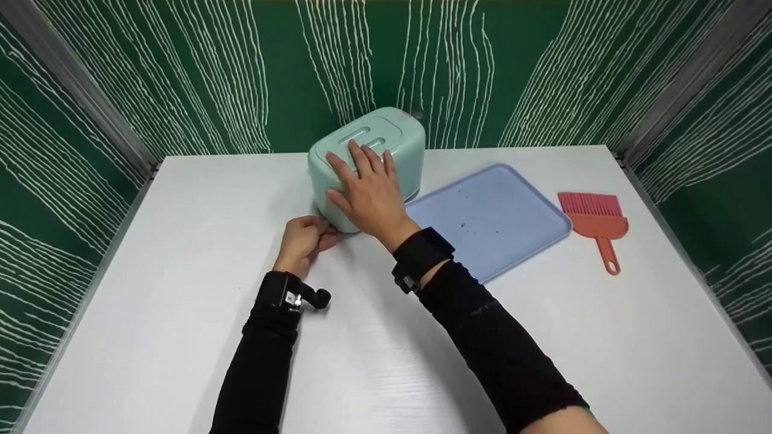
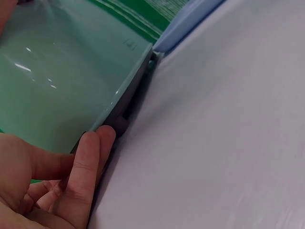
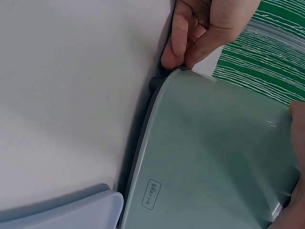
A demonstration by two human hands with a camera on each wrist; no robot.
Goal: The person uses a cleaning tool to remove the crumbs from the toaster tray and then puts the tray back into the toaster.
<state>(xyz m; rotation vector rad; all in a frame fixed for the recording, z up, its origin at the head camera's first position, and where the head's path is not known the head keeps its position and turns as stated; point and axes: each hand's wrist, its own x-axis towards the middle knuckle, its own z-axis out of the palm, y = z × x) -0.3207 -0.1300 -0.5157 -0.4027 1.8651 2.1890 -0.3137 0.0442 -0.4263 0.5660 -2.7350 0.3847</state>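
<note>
A mint-green toaster [image 1: 410, 157] with two slots on top stands at the back of the white table. My right hand [image 1: 377, 202] rests on its top and near side, fingers spread. At the toaster's lower left corner, my left hand [image 1: 301, 241] pinches the bottom edge between thumb and fingers. The left wrist view shows these fingers [image 2: 86, 162] at the dark base [image 2: 131, 98], beside a small dark foot. What exactly lies between the fingertips is hidden. In the right wrist view, a small printed label [image 3: 151, 194] marks the toaster's side.
A blue tray [image 1: 506, 205] with several dark crumbs lies right of the toaster, its corner close to the toaster's base. Farther right is a red brush [image 1: 597, 226] with an orange handle. Green walls with white lines [image 1: 386, 66] enclose the table [image 1: 199, 253] at the back and sides.
</note>
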